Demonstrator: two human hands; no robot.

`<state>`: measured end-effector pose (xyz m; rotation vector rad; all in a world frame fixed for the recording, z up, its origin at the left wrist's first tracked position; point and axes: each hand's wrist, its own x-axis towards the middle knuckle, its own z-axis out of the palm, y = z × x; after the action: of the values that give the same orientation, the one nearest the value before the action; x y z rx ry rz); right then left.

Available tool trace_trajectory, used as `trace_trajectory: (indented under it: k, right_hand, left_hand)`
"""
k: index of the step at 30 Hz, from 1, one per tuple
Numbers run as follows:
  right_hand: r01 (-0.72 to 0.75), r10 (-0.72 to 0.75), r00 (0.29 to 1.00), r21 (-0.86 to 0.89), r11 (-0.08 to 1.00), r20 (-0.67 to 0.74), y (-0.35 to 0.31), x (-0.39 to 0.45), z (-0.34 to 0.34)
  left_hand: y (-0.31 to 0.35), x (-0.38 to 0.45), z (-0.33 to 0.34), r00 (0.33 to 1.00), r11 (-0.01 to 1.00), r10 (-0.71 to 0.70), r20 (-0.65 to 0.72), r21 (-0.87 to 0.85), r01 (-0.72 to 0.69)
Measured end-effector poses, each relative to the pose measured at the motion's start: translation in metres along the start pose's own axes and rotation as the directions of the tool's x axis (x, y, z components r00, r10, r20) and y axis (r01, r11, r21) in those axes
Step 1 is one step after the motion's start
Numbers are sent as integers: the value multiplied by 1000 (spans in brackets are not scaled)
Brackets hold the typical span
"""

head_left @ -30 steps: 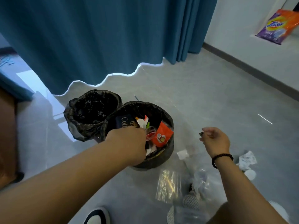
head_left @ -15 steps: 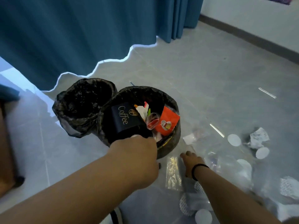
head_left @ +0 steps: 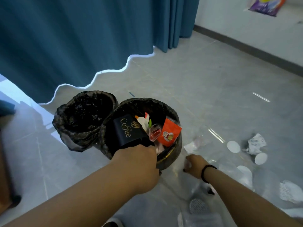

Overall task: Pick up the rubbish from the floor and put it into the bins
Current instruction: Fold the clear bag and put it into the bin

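Observation:
Two bins lined with black bags stand side by side on the grey floor. The left bin (head_left: 85,115) holds only its liner. The right bin (head_left: 177,145) contains a black cup marked "Coffee" (head_left: 127,130), an orange packet (head_left: 168,132) and other wrappers. My left hand (head_left: 137,163) is at that bin's near rim, fingers curled at the lower end of the black cup. My right hand (head_left: 195,164), with a black bead bracelet on its wrist, reaches down just right of the bin and pinches a clear plastic bag (head_left: 196,185) lying on the floor.
Rubbish lies to the right: a paper scrap (head_left: 190,147), round white lids (head_left: 233,146), crumpled paper (head_left: 256,143), white mesh pieces (head_left: 290,190). A blue curtain (head_left: 82,38) hangs behind the bins. A brown furniture edge (head_left: 5,177) stands at left, a detergent bag (head_left: 267,5) far right.
My left hand drew back from inside the right bin to its near rim, uncovering the coffee cup. My right hand dropped from mid-air to the clear plastic on the floor.

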<state>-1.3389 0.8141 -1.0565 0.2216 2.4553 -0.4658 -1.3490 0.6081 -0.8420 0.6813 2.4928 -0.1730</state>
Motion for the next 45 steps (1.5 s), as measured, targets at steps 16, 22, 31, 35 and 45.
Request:
trace_trajectory:
  k: [16, 22, 31, 35, 45]
  right_hand:
    - [347, -145, 938, 880, 326, -316, 9, -147, -95]
    - [363, -201, 921, 922, 135, -333, 13, -154, -99]
    - [462, -204, 884, 848, 261, -420, 3, -158, -106]
    - [507, -166, 862, 809, 297, -479, 1, -153, -101]
    - [725, -173, 571, 395, 564, -802, 0, -154, -101]
  left_hand:
    - [31, 9, -27, 970, 942, 242, 12, -243, -232]
    - [44, 6, -19, 937, 887, 333, -108, -302, -351]
    - [47, -3, -21, 909, 857, 281, -308, -345, -382]
    - [47, -4, -24, 935, 766, 168, -311, -557, -323]
    - [50, 4, -40, 987, 402, -36, -159, -906, -131]
